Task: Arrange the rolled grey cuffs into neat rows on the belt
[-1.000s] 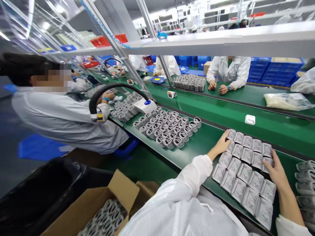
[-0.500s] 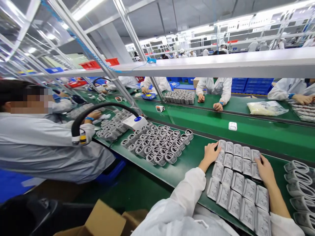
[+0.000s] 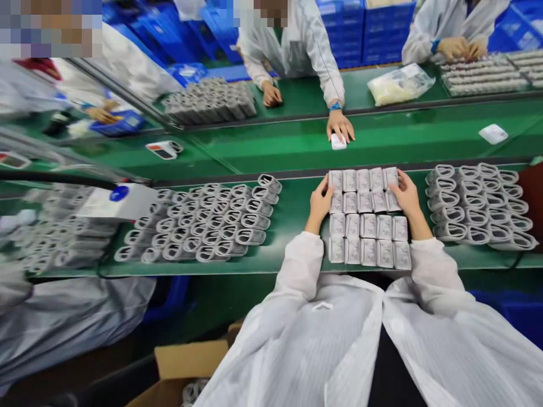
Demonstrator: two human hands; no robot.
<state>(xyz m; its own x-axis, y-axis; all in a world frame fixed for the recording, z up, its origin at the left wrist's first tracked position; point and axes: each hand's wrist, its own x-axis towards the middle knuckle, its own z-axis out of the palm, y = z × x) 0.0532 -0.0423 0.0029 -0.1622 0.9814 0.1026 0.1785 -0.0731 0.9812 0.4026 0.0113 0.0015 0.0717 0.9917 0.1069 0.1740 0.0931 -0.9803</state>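
My left hand [image 3: 321, 202], fingers slightly spread, presses the left edge of the back rows of grey folded pieces [image 3: 368, 217]; they lie between both hands' fingers. My right hand [image 3: 406, 196], loosely open, touches their right edge.

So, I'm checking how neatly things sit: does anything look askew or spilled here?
Slightly askew: the gray packets show a dark gap between their middle rows, wider toward the right. I see no spill.

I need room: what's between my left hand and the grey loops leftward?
Bare green bench separates left hand from grey loops in the head view.
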